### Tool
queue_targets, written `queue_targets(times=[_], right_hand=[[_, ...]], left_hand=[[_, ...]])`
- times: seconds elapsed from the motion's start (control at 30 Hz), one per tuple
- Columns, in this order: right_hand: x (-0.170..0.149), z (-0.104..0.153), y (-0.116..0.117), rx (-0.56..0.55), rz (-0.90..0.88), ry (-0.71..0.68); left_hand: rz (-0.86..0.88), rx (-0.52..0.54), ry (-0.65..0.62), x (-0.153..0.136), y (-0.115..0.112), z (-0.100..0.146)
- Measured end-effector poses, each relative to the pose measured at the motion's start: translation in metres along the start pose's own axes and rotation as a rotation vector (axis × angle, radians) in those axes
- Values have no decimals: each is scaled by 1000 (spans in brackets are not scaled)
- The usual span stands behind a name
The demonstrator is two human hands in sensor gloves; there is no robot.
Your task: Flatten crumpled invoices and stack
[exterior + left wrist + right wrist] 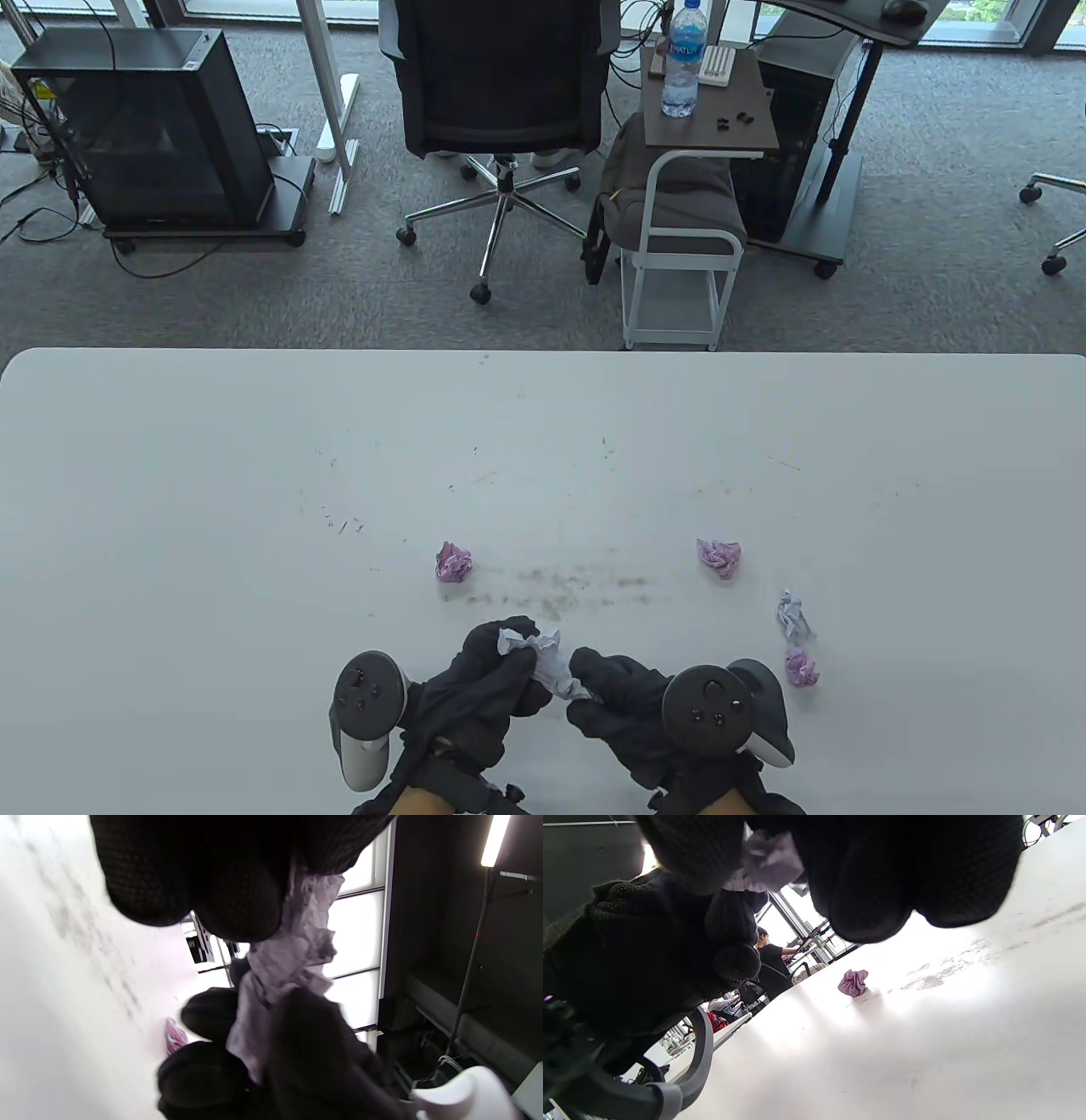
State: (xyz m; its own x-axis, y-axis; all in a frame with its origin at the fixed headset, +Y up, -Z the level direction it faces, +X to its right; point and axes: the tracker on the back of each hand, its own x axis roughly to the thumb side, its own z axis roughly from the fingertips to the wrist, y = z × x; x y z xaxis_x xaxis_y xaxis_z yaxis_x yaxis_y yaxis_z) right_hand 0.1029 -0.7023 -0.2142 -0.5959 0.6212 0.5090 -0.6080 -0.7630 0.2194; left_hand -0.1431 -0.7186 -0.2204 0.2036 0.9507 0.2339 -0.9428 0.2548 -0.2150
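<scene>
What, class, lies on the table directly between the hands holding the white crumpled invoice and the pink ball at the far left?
Nothing visible does. Both the left hand and right hand grip the white invoice; only bare, smudged table separates it from the left pink ball.

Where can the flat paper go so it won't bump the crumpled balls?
The wide stretch left of the left pink ball is bare, and so is the table's far half. It is crowded on the right, where a pink ball, a white ball and another pink one cluster.
</scene>
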Motion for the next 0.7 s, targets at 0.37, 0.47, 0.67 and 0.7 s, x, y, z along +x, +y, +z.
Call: queue_targets(times=[0.37,0.47,0.67,0.7], right_hand=[[15,-1,1,-206,112,-8],[9,0,-2,-195,-31,5],[0,0,1,-130,-172,37],[1,0,3,-98,-171,32]], left_hand=[[87,-85,62,-4,-18,1],[143,-87,79,-7,-16,1],[258,-117,87,-11,-18,1],[269,-124,84,-10,-19,1]])
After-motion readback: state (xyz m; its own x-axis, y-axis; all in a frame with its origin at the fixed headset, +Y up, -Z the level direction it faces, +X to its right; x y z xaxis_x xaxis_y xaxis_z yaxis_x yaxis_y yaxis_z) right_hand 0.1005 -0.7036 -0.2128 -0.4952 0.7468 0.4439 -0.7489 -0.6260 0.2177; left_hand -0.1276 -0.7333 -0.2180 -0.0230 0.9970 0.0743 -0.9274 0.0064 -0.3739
